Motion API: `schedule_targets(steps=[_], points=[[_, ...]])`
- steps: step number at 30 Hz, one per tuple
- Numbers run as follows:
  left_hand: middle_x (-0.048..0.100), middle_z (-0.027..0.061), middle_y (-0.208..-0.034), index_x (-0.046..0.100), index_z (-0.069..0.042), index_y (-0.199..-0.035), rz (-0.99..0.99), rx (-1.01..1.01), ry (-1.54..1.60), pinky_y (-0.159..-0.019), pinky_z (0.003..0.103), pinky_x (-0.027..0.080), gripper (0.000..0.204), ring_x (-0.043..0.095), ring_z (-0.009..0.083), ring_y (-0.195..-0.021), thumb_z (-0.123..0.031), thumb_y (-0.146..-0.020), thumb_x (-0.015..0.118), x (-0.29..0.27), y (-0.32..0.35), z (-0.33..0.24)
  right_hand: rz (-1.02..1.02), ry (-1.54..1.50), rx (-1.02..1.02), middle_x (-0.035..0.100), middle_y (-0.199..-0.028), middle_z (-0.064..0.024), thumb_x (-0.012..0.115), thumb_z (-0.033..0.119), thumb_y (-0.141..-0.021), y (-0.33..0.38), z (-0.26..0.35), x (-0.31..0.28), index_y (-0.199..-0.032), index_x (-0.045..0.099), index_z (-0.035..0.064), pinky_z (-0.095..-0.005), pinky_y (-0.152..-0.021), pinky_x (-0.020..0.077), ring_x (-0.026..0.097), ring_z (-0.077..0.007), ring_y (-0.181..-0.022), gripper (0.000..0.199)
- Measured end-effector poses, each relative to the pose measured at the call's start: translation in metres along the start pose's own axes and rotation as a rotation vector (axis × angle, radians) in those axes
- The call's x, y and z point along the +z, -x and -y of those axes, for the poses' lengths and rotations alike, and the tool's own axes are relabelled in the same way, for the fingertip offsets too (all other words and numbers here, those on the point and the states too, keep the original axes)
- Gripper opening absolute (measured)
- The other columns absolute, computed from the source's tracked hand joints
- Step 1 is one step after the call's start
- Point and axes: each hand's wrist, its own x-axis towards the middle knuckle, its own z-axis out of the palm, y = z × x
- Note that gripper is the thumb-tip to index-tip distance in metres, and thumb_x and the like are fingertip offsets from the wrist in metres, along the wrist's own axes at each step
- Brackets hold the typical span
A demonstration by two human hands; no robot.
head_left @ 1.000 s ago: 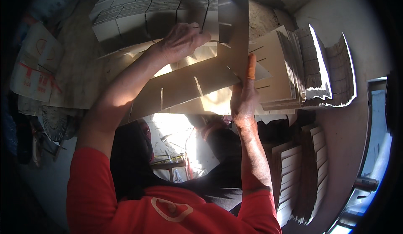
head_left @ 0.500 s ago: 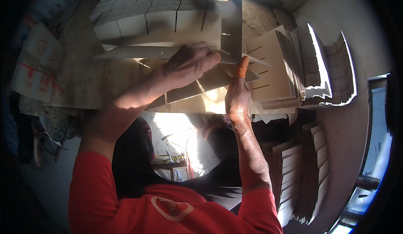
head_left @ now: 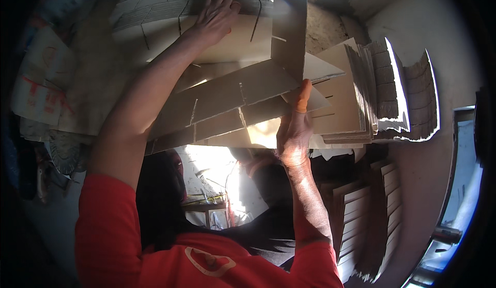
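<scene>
My right hand (head_left: 294, 135), an orange cover on its thumb, grips a partly joined cardboard divider (head_left: 227, 94) near its right end. Two long slotted strips of it run off to the left, one below the other. A cross strip (head_left: 289, 29) stands upright through their right end, and pointed ends stick out beyond my thumb. At the back, my left hand (head_left: 216, 22) lies over the upper edge of a stack of slotted cardboard sheets (head_left: 160, 35). Its fingers are slightly apart and bent on the stack, with no sheet lifted in them.
More slotted cardboard sheets (head_left: 338, 97) lean in a pile on the right of the table, with bundles (head_left: 390, 86) behind them. Other stacks (head_left: 354, 221) stand lower down by the wall. A white package with red print (head_left: 44, 81) sits at far left.
My left hand has left the divider and moved up and back onto the sheet stack. The divider, held in my right hand, has tilted, and its long strips show more fully.
</scene>
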Motion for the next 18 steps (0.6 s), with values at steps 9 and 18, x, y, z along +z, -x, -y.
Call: schedule_targets(steps=[9,18], points=[[0.059,0.0076,-0.092,0.060,-0.003,-0.092,-0.066,0.120,0.072,-0.086,0.038,0.043,0.023,0.055,0.0251,-0.097,0.004,-0.069,0.059,0.005,0.006,0.000,-0.011,-0.216,-0.076,0.019,-0.156,-0.0112,0.039,-0.005,-0.099,0.001,-0.015,0.002,-0.151,0.018,0.0119,-0.0328,-0.111,0.0290,0.031,-0.0224,-0.136,0.059],[0.058,0.0094,-0.074,0.059,-0.004,-0.085,-0.091,0.170,0.147,-0.075,0.039,0.045,0.016,0.057,0.0272,-0.080,0.003,-0.071,0.056,0.000,0.010,-0.002,-0.059,0.069,-0.132,0.044,-0.139,-0.0258,0.040,-0.017,-0.085,-0.002,0.002,-0.010,-0.152,0.011,0.0179,-0.0333,-0.096,0.0476,0.054,-0.0344,-0.120,0.081]])
